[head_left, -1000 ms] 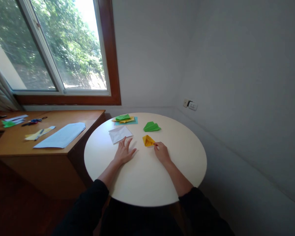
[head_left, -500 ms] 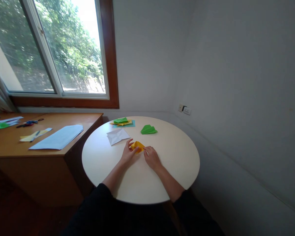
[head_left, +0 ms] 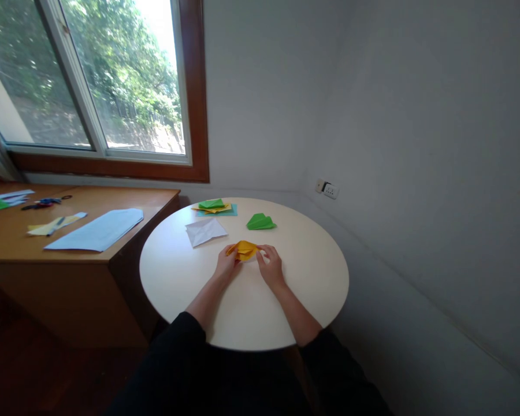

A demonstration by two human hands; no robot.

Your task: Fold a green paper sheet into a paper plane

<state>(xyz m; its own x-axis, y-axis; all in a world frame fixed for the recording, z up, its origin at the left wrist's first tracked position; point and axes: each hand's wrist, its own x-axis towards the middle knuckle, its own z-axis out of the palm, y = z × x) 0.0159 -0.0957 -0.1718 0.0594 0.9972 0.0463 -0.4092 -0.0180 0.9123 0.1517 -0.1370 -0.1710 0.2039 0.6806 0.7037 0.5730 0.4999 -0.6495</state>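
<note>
- Left hand (head_left: 225, 267) and right hand (head_left: 271, 267) each pinch an end of the yellow paper (head_left: 243, 249).
- It rests on the counter (head_left: 177, 277), near the white paper (head_left: 205, 230).

Head-worn camera looks forward and down onto the round table (head_left: 190, 289)

Bright daylight pours through the window (head_left: 91, 86), overexposed; room corners dim, edges bent by wide-angle distortion
</note>
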